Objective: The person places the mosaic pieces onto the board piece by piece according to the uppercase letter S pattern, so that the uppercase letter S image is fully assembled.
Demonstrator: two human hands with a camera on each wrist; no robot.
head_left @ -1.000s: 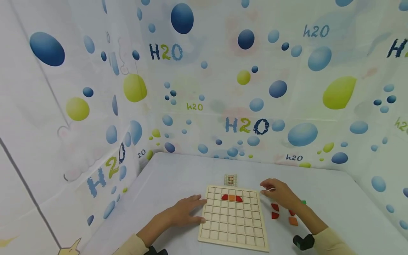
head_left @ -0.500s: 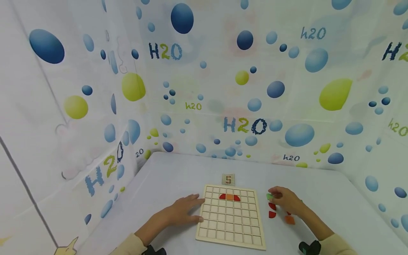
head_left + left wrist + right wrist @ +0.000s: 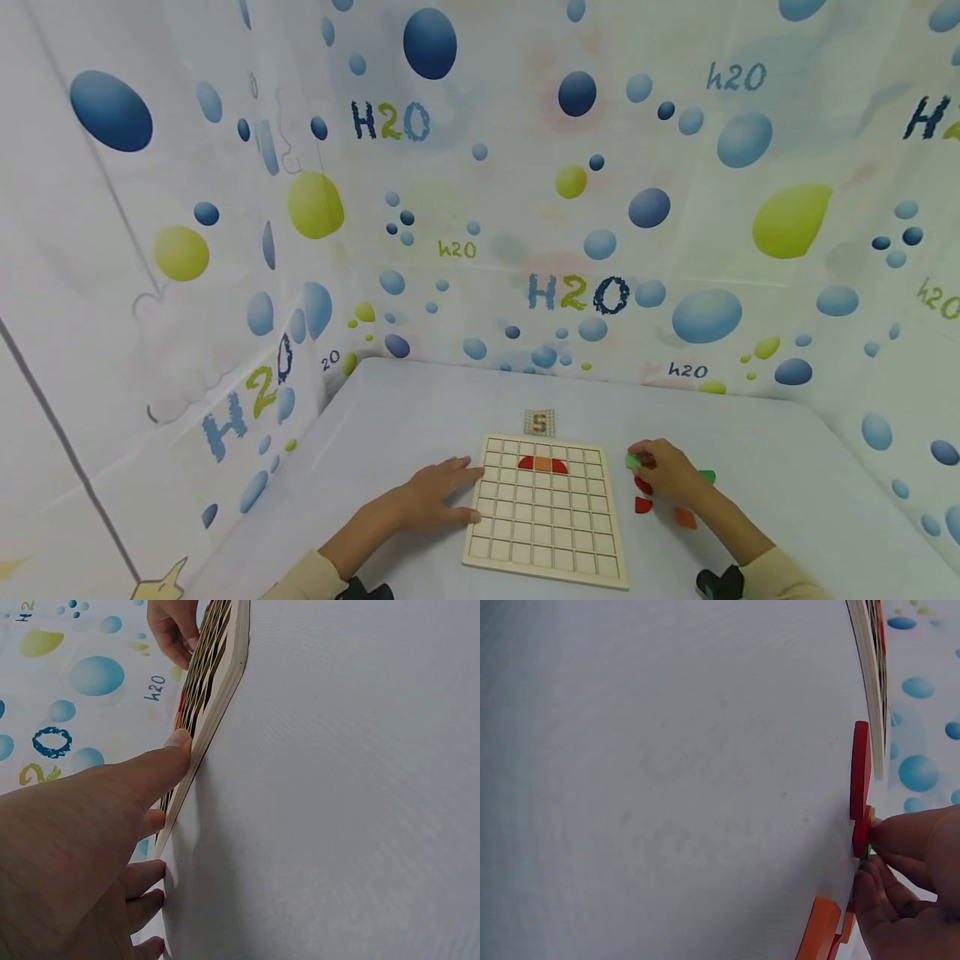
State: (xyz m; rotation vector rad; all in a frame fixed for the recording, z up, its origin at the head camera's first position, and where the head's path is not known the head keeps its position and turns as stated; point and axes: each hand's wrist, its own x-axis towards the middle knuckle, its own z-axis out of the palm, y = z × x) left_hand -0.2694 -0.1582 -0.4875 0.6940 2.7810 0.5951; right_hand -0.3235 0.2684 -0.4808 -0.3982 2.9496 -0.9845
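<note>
The person wore pale cream sleeves in a plain cloth. The left sleeve (image 3: 306, 577) and the right sleeve (image 3: 783, 573) both ended partway along the forearm, leaving the wrists and hands bare. At the edge of each sleeve sat a small black device, chunky and rounded: the left device (image 3: 366, 590) was partly cut off by the bottom of the head view, while the right device (image 3: 720, 582) showed two blunt lobes, its finer details too small to make out.

The walls (image 3: 517, 196) are pretty much plastered with blue and lime blobs (image 3: 707, 316) plus "H2O" lettering (image 3: 542, 292), and a white tabletop (image 3: 427, 404) can be seen down below.
</note>
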